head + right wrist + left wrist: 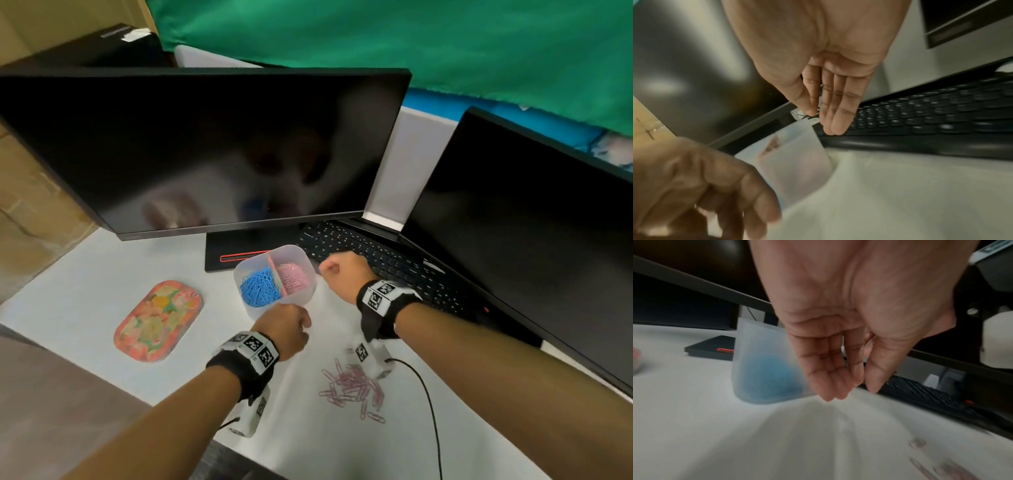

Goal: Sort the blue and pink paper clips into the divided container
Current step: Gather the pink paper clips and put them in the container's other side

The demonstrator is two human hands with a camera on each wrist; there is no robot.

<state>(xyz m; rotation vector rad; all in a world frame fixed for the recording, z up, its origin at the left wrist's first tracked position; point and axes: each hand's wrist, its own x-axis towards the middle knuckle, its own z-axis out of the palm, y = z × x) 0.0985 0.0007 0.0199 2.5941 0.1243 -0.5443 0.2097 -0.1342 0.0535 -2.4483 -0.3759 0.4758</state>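
The frosted clear plastic divided container (297,301) stands upright on the white desk (89,294), its pink divider running front to back. Blue paper clips (258,286) are seen left, pink paper clips (293,278) right. The left hand (286,327) is held just before it, grip loose and empty. The right hand (344,270) is raised beside it; something thin is pinched, too blurred to name.
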